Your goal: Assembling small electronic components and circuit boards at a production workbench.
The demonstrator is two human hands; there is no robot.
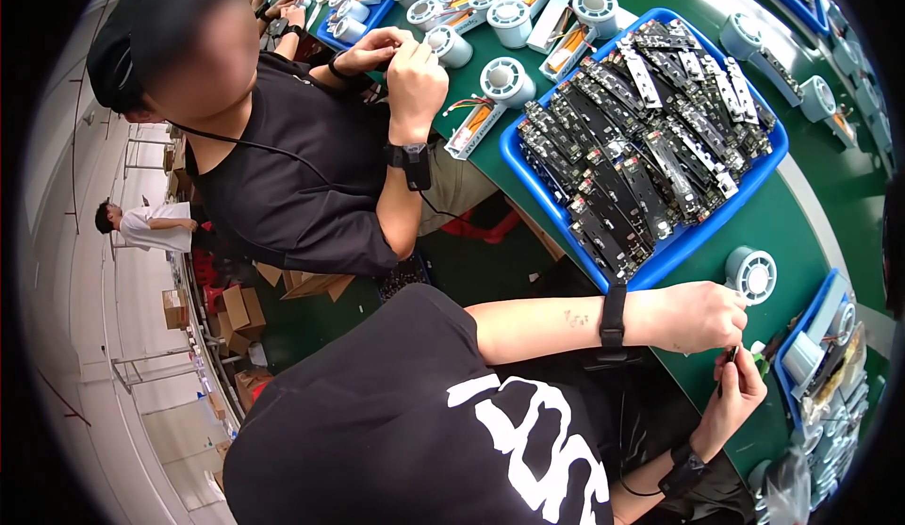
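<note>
Along the edge of a green work table [702, 266], the wearer's two hands meet over a slim dark piece [727, 365]. Right hand [740, 398]: thumb and fingers appear clamped on the piece. Left hand [702, 316]: fingers bunched close together at its upper end; whether they grip it cannot be told, the fingertips being hidden. The piece lies apart from any housing, just beside a light-blue round unit [754, 275] standing beyond the left hand. Progress, as judged from the layout: work on the piece seems in hand, its completion not discernible. Many circuit boards [646, 200] lie loose in a large blue tray [671, 242], apparently not yet housed. Farther up the table, a light-blue housing [476, 127] shows exposed coloured wires, suggesting unfinished assembly. Opposite the tray's left side, a co-worker [292, 157] in black holds both hands together near further round units
</note>
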